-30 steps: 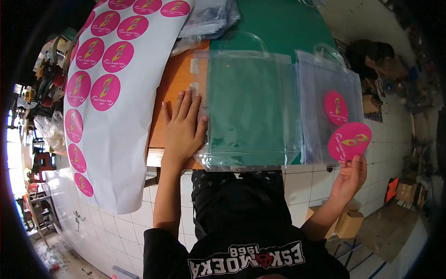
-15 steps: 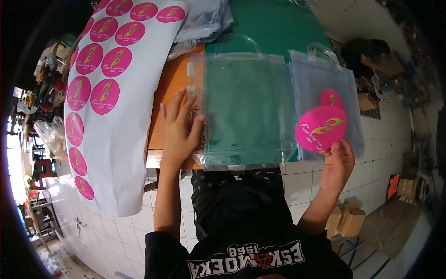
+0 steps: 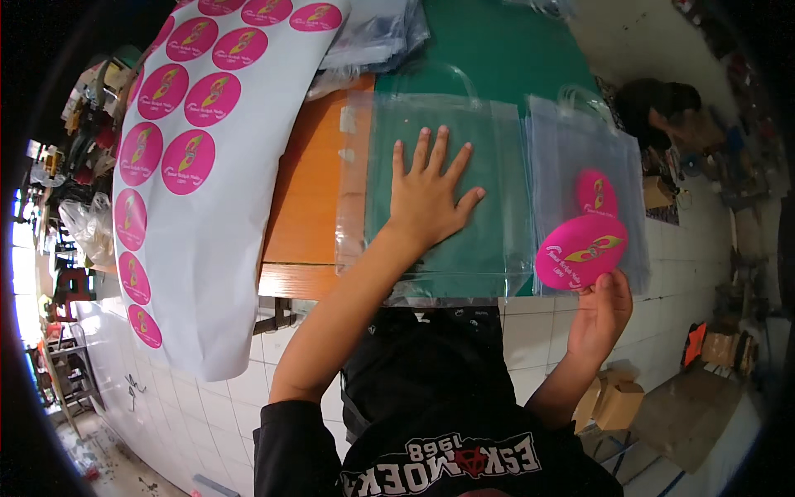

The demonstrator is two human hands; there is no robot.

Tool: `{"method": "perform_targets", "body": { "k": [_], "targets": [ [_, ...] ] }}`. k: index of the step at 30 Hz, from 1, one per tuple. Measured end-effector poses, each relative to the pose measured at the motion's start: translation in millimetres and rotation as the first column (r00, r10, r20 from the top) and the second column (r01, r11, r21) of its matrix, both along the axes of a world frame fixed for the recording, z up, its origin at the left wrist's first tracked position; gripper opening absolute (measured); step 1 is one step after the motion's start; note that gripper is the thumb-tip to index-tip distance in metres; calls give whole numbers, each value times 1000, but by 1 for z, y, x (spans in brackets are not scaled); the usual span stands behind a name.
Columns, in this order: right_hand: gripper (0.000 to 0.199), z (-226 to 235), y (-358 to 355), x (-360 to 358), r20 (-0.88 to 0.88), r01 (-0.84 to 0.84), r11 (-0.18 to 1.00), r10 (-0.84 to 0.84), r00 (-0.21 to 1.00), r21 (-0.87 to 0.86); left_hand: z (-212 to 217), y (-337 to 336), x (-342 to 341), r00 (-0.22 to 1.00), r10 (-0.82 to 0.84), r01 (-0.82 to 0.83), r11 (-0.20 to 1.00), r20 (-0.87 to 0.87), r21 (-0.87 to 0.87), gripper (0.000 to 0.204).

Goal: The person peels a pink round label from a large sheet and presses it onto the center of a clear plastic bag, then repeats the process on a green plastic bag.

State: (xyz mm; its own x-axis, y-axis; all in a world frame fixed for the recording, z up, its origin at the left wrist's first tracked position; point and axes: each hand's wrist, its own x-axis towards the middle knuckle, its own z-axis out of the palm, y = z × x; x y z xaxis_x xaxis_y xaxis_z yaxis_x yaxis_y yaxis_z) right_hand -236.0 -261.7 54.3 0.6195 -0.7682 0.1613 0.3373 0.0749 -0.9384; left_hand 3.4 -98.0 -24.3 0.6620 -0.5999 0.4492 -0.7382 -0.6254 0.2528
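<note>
My left hand (image 3: 429,195) lies flat with fingers spread on a clear plastic bag (image 3: 489,240), which rests on the table with its handle at the far end. Between the thumb and fingers of my right hand (image 3: 603,306), a round pink sticker (image 3: 571,258) with a yellow-green leafy design is pinched at its lower edge. It hovers over or against a stack of clear bags (image 3: 559,149) to the right. A second pink sticker (image 3: 598,192) shows on that stack, partly covered by the held one.
A large white sheet (image 3: 219,273) of round pink stickers drapes over the table's left side. More plastic bags (image 3: 377,41) are piled at the back. The table has an orange wood part (image 3: 306,199) and a green top (image 3: 497,41). Another person (image 3: 658,108) is at the far right; cardboard boxes (image 3: 617,399) stand on the floor.
My left hand has moved right, from the bag's left edge to flat on its middle. The right hand still holds the sticker, slightly lower in the picture.
</note>
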Motion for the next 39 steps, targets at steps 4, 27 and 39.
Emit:
{"method": "perform_targets", "body": {
  "k": [4, 27, 39],
  "targets": [
    [26, -3, -7, 0, 30, -39, 999, 39, 999, 11, 6, -5, -1, 999, -25, 23, 998, -38, -52, 70],
    [19, 38, 9, 22, -118, -67, 918, 22, 993, -392, 61, 22, -5, 807, -445, 244, 851, -390, -466, 57],
    [13, 61, 27, 26, -132, -347, 892, 322, 937, -288, 94, 48, -43, 50, -779, -204, 605, -625, -770, 41]
  ]
}}
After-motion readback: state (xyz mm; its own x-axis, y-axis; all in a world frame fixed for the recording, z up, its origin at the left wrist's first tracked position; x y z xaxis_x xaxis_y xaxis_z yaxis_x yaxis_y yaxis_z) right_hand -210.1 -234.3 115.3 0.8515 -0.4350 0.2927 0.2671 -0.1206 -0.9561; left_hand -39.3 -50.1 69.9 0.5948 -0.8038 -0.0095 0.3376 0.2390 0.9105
